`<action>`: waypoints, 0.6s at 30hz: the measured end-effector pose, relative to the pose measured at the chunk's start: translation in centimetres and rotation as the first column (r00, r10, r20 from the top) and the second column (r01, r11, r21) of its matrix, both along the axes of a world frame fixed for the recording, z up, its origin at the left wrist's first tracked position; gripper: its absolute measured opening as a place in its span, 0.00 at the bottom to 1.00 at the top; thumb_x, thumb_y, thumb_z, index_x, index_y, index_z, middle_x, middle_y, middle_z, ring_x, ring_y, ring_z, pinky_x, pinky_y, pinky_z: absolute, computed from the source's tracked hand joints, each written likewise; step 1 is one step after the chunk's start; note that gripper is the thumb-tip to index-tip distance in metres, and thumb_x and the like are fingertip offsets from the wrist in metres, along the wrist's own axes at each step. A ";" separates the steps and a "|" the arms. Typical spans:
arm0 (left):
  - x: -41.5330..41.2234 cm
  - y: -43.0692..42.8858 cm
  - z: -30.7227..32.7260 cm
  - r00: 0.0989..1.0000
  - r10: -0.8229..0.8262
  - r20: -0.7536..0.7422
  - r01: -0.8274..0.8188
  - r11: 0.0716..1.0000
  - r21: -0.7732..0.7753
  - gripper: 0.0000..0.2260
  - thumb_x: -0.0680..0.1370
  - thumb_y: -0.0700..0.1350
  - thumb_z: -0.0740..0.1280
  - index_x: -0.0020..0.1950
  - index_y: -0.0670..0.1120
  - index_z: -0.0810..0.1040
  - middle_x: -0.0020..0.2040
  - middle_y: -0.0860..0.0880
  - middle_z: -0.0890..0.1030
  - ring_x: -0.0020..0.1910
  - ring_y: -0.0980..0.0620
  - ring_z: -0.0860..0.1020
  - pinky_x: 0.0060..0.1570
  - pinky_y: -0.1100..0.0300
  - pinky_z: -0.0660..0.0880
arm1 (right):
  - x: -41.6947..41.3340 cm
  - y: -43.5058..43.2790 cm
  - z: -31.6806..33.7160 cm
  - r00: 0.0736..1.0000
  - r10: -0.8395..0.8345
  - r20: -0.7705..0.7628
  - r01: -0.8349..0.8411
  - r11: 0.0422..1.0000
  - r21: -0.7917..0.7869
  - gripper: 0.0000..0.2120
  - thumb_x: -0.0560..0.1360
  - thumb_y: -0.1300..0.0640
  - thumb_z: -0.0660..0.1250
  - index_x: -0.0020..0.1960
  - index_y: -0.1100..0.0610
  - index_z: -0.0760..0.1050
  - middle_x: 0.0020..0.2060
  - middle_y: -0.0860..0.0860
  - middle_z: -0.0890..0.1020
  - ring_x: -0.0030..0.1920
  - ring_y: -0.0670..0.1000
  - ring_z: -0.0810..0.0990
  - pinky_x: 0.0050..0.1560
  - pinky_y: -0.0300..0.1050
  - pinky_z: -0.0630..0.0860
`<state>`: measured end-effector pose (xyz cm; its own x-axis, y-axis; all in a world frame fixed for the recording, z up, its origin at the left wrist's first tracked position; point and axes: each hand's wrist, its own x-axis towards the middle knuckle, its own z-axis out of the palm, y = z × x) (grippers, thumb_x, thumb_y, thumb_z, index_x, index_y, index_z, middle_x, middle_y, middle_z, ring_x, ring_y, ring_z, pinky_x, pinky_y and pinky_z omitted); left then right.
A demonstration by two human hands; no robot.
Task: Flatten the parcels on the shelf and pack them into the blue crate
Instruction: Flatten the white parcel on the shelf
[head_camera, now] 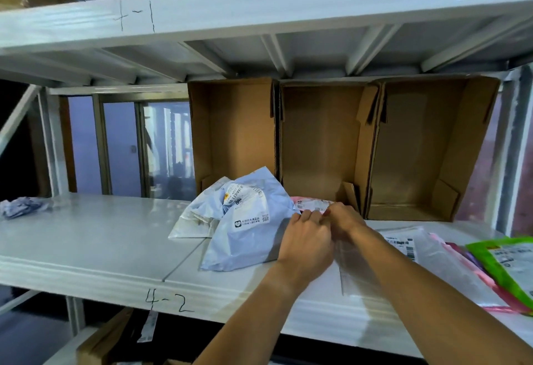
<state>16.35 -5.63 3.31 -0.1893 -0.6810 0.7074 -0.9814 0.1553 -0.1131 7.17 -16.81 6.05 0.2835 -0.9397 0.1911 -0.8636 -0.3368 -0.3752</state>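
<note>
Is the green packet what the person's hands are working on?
No, the green packet lies far right on the shelf, apart from the left hand and right hand, which meet at a pink parcel's edge.

You face a white metal shelf (86,235) | upper deck (259,4) overhead | brown-framed window (121,145) behind left | three open cardboard boxes (326,145) at back

Three open brown cardboard boxes (323,139) stand side by side at the back of the white metal shelf (86,249). Before the leftmost lies a crumpled pale blue plastic mailer (245,237). A small pink parcel (310,203) sits just right of it, where the left hand (302,243) and right hand (343,220) meet. A flat clear plastic bag (432,263) lies further right, a green plastic packet (507,261) beyond it. A crumpled bluish wad (20,206) sits far left.
</note>
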 end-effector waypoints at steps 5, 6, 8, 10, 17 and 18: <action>0.3 -2.4 -0.1 0.998 0.030 0.051 -0.033 0.998 0.061 0.12 0.76 0.48 0.63 0.51 0.43 0.83 0.49 0.43 0.84 0.48 0.44 0.81 0.55 0.50 0.76 | -1.2 -1.9 0.1 0.984 0.063 0.168 -0.069 0.997 0.031 0.17 0.80 0.45 0.60 0.66 0.47 0.77 0.59 0.49 0.80 0.55 0.55 0.79 0.55 0.47 0.75; 0.5 -3.0 0.2 0.999 0.009 0.034 -0.012 0.997 0.077 0.13 0.78 0.47 0.62 0.53 0.43 0.82 0.51 0.43 0.84 0.50 0.43 0.81 0.58 0.49 0.75 | -1.2 -2.5 0.0 0.985 0.089 0.145 -0.096 0.995 0.040 0.16 0.81 0.44 0.60 0.65 0.47 0.78 0.57 0.48 0.80 0.54 0.54 0.79 0.53 0.45 0.74; 1.0 -4.2 1.4 1.000 0.004 0.003 -0.004 0.997 0.079 0.13 0.80 0.47 0.60 0.54 0.43 0.82 0.53 0.43 0.84 0.50 0.44 0.80 0.57 0.51 0.74 | -1.2 -4.0 0.1 0.994 0.074 0.085 -0.079 0.995 0.061 0.17 0.80 0.43 0.61 0.63 0.51 0.79 0.58 0.50 0.81 0.52 0.53 0.78 0.52 0.45 0.72; 1.6 -4.6 3.1 0.999 0.045 0.007 -0.045 0.997 0.057 0.12 0.80 0.46 0.60 0.53 0.45 0.82 0.52 0.44 0.84 0.49 0.44 0.81 0.53 0.53 0.74 | -0.9 -4.5 0.5 0.991 0.063 0.121 -0.074 0.994 0.084 0.16 0.79 0.46 0.64 0.58 0.55 0.80 0.55 0.54 0.83 0.50 0.54 0.78 0.51 0.46 0.72; 2.0 -8.9 3.9 0.970 0.225 -0.095 -0.186 0.932 0.310 0.10 0.78 0.41 0.62 0.55 0.41 0.79 0.56 0.39 0.82 0.54 0.37 0.80 0.52 0.49 0.76 | -1.6 -8.4 -2.0 0.899 -0.139 0.415 0.130 0.990 0.051 0.12 0.78 0.50 0.64 0.52 0.56 0.81 0.51 0.58 0.83 0.49 0.59 0.81 0.46 0.46 0.74; 1.8 -9.2 4.1 0.969 0.234 -0.083 -0.196 0.927 0.320 0.11 0.78 0.41 0.62 0.57 0.41 0.79 0.58 0.39 0.81 0.56 0.37 0.79 0.53 0.50 0.76 | -1.7 -9.0 -2.2 0.887 -0.159 0.434 0.149 0.987 0.057 0.13 0.78 0.49 0.64 0.53 0.57 0.81 0.52 0.59 0.83 0.49 0.60 0.81 0.46 0.46 0.73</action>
<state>18.19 -14.78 7.41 0.0575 -0.8830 0.4658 -0.9983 -0.0521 0.0244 5.50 -25.77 3.88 0.0274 -0.9700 0.2417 -0.6518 -0.2006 -0.7314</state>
